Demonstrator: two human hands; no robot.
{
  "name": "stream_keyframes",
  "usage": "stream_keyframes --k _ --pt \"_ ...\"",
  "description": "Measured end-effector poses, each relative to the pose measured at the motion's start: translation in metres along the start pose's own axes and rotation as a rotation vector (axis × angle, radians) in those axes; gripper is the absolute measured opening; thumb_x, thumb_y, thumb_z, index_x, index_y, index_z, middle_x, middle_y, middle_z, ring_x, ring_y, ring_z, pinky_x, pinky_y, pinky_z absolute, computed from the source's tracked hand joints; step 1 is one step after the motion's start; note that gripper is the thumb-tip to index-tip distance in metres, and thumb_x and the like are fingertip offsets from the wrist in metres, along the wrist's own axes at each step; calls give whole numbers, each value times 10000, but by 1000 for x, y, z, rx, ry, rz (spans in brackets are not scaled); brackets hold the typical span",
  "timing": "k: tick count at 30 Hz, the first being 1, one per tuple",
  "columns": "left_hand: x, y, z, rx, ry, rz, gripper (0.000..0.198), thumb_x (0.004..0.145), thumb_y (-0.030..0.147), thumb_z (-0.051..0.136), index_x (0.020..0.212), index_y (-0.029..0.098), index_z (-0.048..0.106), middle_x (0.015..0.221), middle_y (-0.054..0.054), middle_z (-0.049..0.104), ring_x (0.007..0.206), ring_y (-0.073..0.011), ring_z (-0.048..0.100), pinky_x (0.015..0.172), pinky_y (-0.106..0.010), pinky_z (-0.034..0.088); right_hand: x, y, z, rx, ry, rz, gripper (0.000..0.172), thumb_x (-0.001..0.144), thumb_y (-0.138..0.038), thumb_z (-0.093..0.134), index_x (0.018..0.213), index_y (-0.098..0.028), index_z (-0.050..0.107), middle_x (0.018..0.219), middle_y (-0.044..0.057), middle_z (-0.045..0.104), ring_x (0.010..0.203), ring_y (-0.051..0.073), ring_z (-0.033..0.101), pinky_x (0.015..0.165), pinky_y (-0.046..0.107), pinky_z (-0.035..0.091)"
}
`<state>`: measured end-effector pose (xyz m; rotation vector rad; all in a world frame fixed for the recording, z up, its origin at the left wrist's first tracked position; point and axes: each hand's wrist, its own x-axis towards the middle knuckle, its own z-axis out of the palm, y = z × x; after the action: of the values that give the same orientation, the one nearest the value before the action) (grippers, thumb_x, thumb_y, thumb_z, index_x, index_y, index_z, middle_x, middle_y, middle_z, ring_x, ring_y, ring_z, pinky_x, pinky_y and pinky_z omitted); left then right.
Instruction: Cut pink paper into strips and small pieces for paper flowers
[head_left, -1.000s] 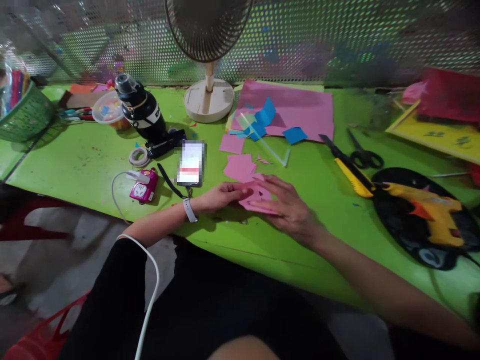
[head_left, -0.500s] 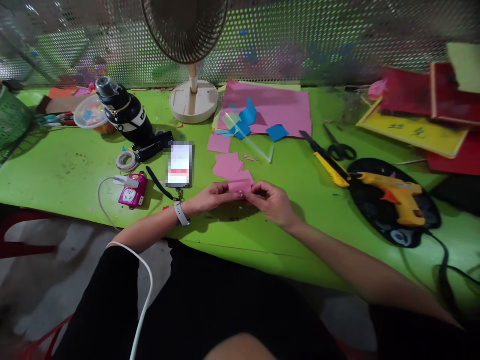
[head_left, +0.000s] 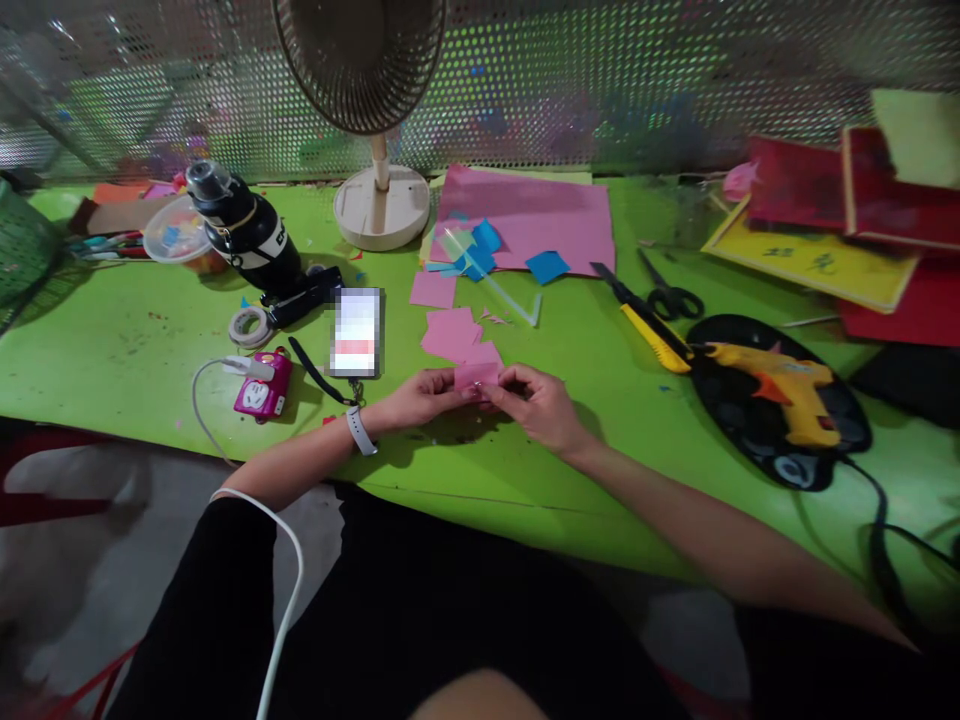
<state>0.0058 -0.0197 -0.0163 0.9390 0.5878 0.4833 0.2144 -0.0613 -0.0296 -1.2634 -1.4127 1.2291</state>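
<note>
Tabletop in bright green (head_left: 150,340) spans the view, carrying everything else. On its far side stands a desk fan (head_left: 360,60), and to the right of the fan's base lies a large pink sheet (head_left: 559,215), with blue pieces (head_left: 547,267) resting on it and at its left edge. Off to the right, a yellow glue gun (head_left: 799,395) sits on a black tray, and a yellow cutter (head_left: 656,338) points away from the person, its near end by the tray's edge.

At the near middle, the two hands meet over one job. The left hand (head_left: 421,400) grips the left side of a small pink paper piece (head_left: 477,374) between thumb and fingers; the right hand (head_left: 549,412) pinches its right side and lower edge, thumb against forefinger. That piece is held near the table's front edge, just in front of some loose pink pieces (head_left: 450,332).

The step in hand looks like folding or curling this piece; the fingertips hide whether a crease is set. The next move seems to call for a light, even press along the lower edge, with the left hand steadying the paper so the sides stay aligned. Tiniest of all, pink scraps (head_left: 493,318) lie beside the loose pieces.
</note>
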Motion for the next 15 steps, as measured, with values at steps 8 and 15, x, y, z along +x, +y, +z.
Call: stream_keyframes --k 8,15 --pt "1 -5 -2 -8 4 -8 373 854 385 835 1093 111 751 1067 -121 782 955 -157 750 964 -305 576 0 -1 0 94 -36 73 417 780 -610 810 776 -225 649 759 21 693 693 185 680 637 349 599" --pt "2 -4 -2 -16 5 -18 379 846 389 841 1089 112 755 1069 -119 786 955 -156 754 959 -301 578 0 -4 1 41 -22 34 426 795 -619 787 762 -221 640 725 15 665 640 163 623 559 308 537"
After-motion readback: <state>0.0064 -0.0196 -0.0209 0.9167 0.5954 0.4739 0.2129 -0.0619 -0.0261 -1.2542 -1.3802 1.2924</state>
